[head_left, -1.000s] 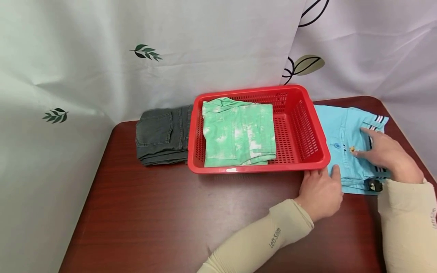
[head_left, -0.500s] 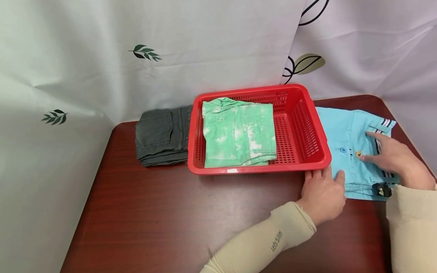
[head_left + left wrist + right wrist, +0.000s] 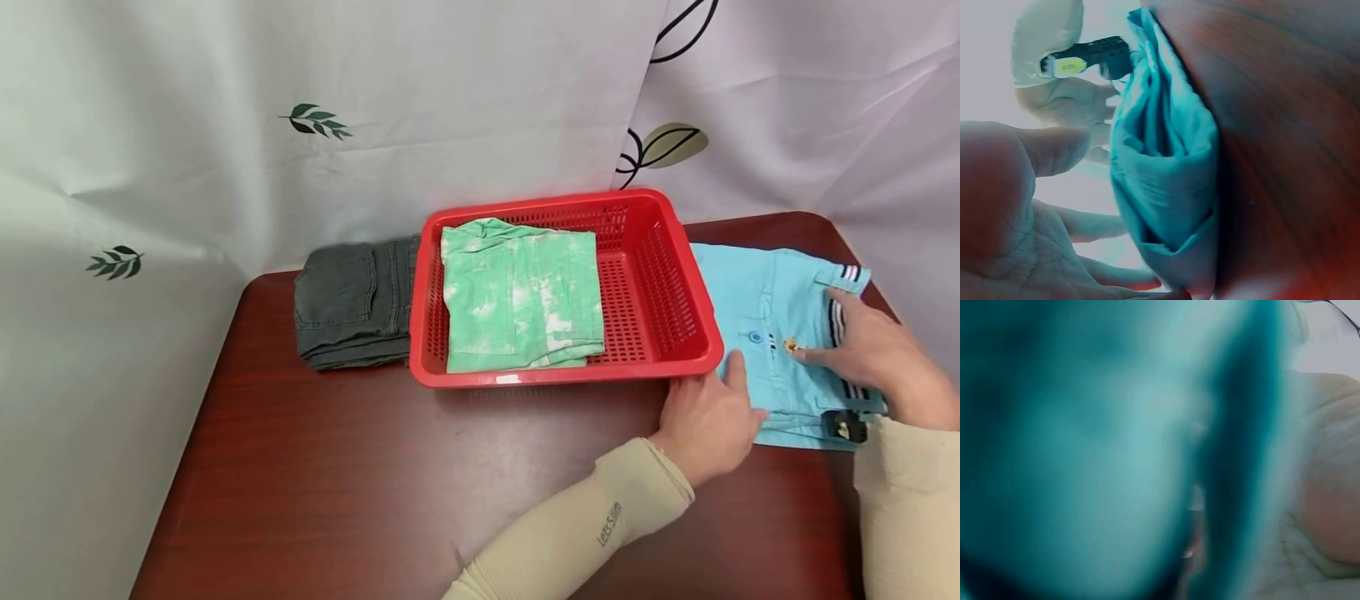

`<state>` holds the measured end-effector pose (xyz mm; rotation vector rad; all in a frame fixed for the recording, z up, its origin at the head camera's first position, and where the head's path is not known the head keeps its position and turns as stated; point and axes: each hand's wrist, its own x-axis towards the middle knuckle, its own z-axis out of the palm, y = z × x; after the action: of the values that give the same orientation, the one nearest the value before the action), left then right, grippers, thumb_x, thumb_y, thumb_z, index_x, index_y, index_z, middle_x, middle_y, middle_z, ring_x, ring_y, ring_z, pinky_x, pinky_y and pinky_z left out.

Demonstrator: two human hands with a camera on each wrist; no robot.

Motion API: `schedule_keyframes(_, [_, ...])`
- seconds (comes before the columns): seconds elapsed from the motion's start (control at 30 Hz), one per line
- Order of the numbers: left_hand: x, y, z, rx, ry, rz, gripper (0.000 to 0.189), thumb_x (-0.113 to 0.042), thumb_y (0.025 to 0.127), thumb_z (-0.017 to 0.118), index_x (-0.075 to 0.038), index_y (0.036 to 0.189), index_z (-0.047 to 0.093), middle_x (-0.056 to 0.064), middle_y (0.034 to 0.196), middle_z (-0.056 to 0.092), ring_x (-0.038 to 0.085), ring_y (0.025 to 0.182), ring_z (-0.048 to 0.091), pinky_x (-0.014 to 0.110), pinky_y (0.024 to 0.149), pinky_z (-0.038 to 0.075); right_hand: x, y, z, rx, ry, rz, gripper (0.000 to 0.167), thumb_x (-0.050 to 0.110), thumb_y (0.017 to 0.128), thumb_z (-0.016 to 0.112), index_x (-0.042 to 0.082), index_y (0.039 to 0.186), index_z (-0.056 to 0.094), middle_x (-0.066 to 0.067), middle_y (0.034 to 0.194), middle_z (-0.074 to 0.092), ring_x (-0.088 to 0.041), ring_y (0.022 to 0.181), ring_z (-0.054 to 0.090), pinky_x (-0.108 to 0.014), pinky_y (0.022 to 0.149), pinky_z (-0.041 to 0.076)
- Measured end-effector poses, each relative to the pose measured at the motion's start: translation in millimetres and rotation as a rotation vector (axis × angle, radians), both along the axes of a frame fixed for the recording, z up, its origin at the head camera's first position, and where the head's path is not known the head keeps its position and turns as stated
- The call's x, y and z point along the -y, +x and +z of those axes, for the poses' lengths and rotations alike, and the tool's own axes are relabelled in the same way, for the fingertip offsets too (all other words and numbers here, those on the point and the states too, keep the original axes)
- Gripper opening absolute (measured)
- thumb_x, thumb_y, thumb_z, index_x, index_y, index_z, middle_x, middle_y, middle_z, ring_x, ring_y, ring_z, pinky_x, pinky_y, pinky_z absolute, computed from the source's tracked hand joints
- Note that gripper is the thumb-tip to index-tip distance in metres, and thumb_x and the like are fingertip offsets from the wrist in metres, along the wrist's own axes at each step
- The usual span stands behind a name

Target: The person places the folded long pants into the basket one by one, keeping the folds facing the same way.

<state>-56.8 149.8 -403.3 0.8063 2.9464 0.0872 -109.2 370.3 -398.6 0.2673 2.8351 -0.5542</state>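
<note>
Folded light blue pants (image 3: 750, 304) with a button and striped trim lie at the table's right end, partly behind the red basket. My right hand (image 3: 885, 346) rests on their right part, thumb and fingers spread over the cloth. In the left wrist view the folded layers of the pants (image 3: 1166, 162) show edge-on. My left hand (image 3: 708, 425) is at their near left corner, its fingers extended and some tips hidden under the basket rim. Blurred blue cloth (image 3: 1085, 456) fills most of the right wrist view.
The red basket (image 3: 525, 379) holds a folded green and white garment (image 3: 487, 292). Folded dark grey jeans (image 3: 337, 292) lie left of it. A white patterned curtain (image 3: 450, 100) stands behind the brown table (image 3: 337, 475).
The blue pants have slid right and slightly toward the near edge, along with my right hand. My left hand has barely shifted, its fingertips now further under the basket rim.
</note>
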Motion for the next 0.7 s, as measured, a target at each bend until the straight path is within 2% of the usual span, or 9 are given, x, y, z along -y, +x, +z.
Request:
schedule_keyframes(0.07, [-2.4, -1.7, -1.3, 0.030, -0.005, 0.025, 0.090, -0.067, 0.090, 0.057, -0.018, 0.160, 0.028, -0.006, 0.148, 0.046, 0.016, 0.141, 0.032, 0.024, 0.110, 0.037, -2, 1.1, 0.7, -0.001, -0.008, -0.024, 0.110, 0.019, 0.082, 0.078, -0.016, 0.151, -0.001, -0.050, 0.143, 0.017, -0.064, 0.115, 0.028, -0.077, 0.095, 0.033])
schedule_keyframes(0.13, [-3.5, -2.9, -3.3, 0.031, 0.007, 0.043, 0.091, -0.067, 0.091, 0.056, -0.016, 0.160, 0.026, -0.005, 0.149, 0.044, 0.017, 0.143, 0.029, 0.025, 0.111, 0.036, -5, 2.0, 0.5, 0.007, -0.020, -0.037, 0.114, 0.023, 0.083, 0.078, -0.017, 0.150, -0.006, -0.050, 0.145, 0.012, -0.065, 0.117, 0.026, -0.078, 0.096, 0.031])
schedule_keyframes(0.27, [-4.4, -5.0, -7.0, 0.014, 0.019, 0.058, 0.090, -0.066, 0.093, 0.053, -0.012, 0.159, 0.024, -0.002, 0.154, 0.037, 0.015, 0.144, 0.026, 0.024, 0.113, 0.033, -12, 3.7, -2.6, 0.045, -0.051, -0.041, 0.118, 0.036, 0.088, 0.074, -0.014, 0.150, -0.013, -0.049, 0.147, 0.007, -0.065, 0.116, 0.025, -0.078, 0.093, 0.033])
schedule_keyframes(0.37, [-5.2, -6.2, -8.9, 0.025, 0.024, 0.080, 0.090, -0.065, 0.094, 0.053, -0.011, 0.158, 0.022, -0.001, 0.155, 0.032, 0.013, 0.142, 0.025, 0.021, 0.111, 0.033, -16, 4.6, -4.8, 0.064, -0.067, -0.040, 0.120, 0.042, 0.089, 0.072, -0.012, 0.150, -0.016, -0.050, 0.145, 0.010, -0.064, 0.112, 0.027, -0.078, 0.091, 0.035])
schedule_keyframes(0.43, [-6.0, -7.0, -9.3, 0.035, 0.017, 0.092, 0.088, -0.064, 0.093, 0.055, -0.011, 0.156, 0.025, -0.004, 0.151, 0.036, 0.010, 0.139, 0.029, 0.020, 0.110, 0.034, -18, 4.8, -5.8, 0.067, -0.074, -0.044, 0.120, 0.043, 0.089, 0.073, -0.011, 0.150, -0.016, -0.051, 0.142, 0.012, -0.063, 0.109, 0.028, -0.078, 0.090, 0.036])
schedule_keyframes(0.53, [-7.7, -8.5, -9.2, 0.049, -0.002, 0.105, 0.080, -0.064, 0.092, 0.057, -0.013, 0.149, 0.035, -0.009, 0.136, 0.048, 0.006, 0.129, 0.038, 0.019, 0.105, 0.037, -19, 4.1, -6.0, 0.072, -0.078, -0.042, 0.121, 0.045, 0.089, 0.072, -0.011, 0.150, -0.016, -0.050, 0.140, 0.015, -0.062, 0.108, 0.029, -0.077, 0.089, 0.038])
schedule_keyframes(0.63, [-9.7, -10.4, -7.9, 0.067, -0.019, 0.116, 0.075, -0.064, 0.091, 0.059, -0.015, 0.145, 0.041, -0.013, 0.128, 0.052, 0.005, 0.125, 0.041, 0.019, 0.103, 0.037, -18, 3.8, -4.9, 0.062, -0.091, -0.039, 0.119, 0.043, 0.089, 0.073, -0.012, 0.151, -0.013, -0.048, 0.134, 0.023, -0.060, 0.104, 0.035, -0.072, 0.083, 0.046])
schedule_keyframes(0.7, [-10.8, -11.2, -7.4, 0.062, -0.005, 0.118, 0.075, -0.063, 0.091, 0.060, -0.015, 0.144, 0.042, -0.013, 0.125, 0.054, 0.004, 0.120, 0.044, 0.019, 0.101, 0.038, -18, 3.8, -3.4, 0.060, -0.097, -0.041, 0.119, 0.041, 0.089, 0.073, -0.014, 0.149, -0.013, -0.049, 0.132, 0.022, -0.060, 0.104, 0.035, -0.071, 0.081, 0.047])
